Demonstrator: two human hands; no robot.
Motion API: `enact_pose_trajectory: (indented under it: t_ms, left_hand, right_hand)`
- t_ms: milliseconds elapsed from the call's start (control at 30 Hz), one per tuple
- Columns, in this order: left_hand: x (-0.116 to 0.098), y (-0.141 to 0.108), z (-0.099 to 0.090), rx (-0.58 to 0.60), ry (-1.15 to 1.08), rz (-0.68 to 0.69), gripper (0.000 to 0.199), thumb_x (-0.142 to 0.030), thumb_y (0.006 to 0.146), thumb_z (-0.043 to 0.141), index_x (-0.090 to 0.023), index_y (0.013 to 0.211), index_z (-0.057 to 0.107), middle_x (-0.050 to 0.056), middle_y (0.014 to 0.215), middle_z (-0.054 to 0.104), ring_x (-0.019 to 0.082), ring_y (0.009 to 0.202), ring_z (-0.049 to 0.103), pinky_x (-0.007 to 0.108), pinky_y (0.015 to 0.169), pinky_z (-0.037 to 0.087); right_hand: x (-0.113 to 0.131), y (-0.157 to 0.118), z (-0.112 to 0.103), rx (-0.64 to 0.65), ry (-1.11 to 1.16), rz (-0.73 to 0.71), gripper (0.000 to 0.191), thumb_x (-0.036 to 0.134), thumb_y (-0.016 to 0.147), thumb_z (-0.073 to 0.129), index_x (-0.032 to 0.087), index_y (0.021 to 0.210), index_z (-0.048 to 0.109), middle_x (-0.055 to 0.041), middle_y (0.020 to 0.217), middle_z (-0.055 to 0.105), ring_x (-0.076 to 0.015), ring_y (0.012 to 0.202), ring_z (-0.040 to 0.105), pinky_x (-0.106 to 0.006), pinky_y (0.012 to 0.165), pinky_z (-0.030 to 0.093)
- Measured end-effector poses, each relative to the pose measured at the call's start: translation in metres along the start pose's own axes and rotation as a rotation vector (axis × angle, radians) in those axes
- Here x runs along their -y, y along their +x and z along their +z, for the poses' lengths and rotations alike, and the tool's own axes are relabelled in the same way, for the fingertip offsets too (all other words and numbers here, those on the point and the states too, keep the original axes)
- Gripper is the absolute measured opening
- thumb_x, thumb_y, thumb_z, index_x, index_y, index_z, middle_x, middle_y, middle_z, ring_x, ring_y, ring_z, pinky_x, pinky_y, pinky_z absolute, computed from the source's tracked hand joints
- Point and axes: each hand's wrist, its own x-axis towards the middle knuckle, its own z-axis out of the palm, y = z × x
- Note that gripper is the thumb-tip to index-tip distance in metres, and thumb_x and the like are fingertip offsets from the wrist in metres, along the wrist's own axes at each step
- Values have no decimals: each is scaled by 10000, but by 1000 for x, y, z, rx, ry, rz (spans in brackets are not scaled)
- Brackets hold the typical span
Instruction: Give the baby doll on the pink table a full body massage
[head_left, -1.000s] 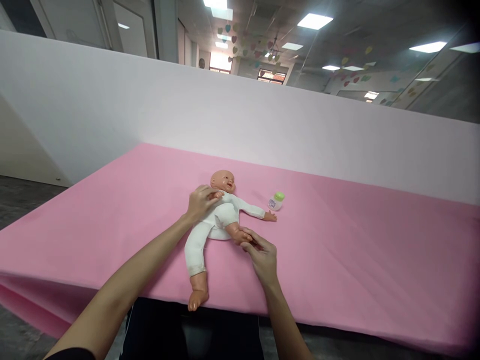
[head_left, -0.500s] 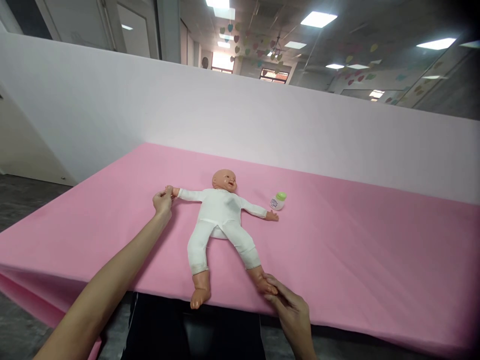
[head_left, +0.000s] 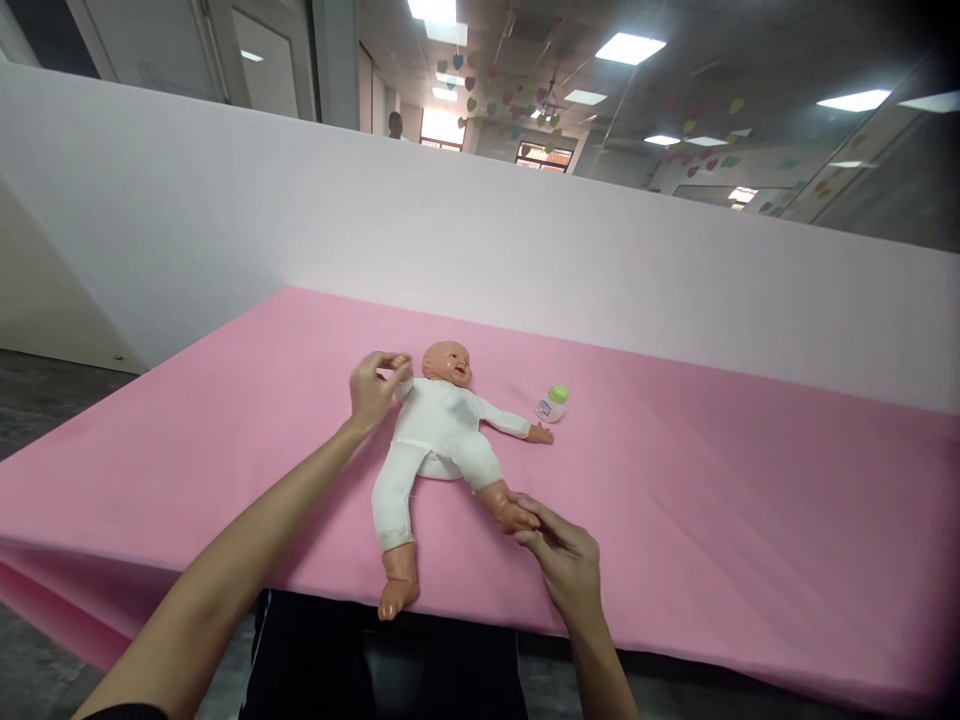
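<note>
A baby doll (head_left: 442,415) in a white cloth suit lies on its back, head away from me and feet at the table's near edge. My left hand (head_left: 375,388) is closed on the doll's hand beside its head, with that arm bent up. Between the thumb and fingers of my right hand (head_left: 566,560) is the doll's foot (head_left: 512,510) on the right side, lifted with the knee bent. The doll's other leg lies straight, and its other arm stretches out to the right. A small jar with a green lid (head_left: 553,404) stands just beyond that arm's hand.
Pink cloth (head_left: 712,520) covers the table and hangs over its front edge. Behind it rises a low white partition (head_left: 525,240). Dark-clothed legs (head_left: 322,660) show below the near edge. Far off, a person's head (head_left: 395,124) shows above the partition.
My left hand has brought the doll's hand inward, from out at the side to beside its head. My right hand has pushed the foot up and left, bending the knee.
</note>
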Motion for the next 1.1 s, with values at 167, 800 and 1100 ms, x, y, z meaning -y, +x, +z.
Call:
enact_pose_trajectory:
  t_ms: [167,800,1100]
  left_hand:
    - [-8,-10,40,302,240,414,215,-421,931,734,-208,920,761,48,873,761,187,822,683,298,700,448]
    - [-6,-15,17,28,6,54,200,-395,897,745,-213,978,756,46,950,771,204,879,705,314,768,532]
    - [46,-6,-47,-299,-181,-637,264,-410,860,743,-149,869,699,79,915,728,184,763,702,275,604,570]
  right_hand:
    - [19,30,29,91,24,-55,315,231,745,776,296,1044,850,-27,1069,816,-276,1008,782,-410,962,634]
    - [6,13,22,23,92,103,336,232,694,790,266,1022,854,-44,1076,812,-295,1034,777,-424,956,641]
    - [-32,-50,-27,-3,-14,204,314,314,689,847,271,1000,862,-77,1041,810,-329,992,789,-411,893,661]
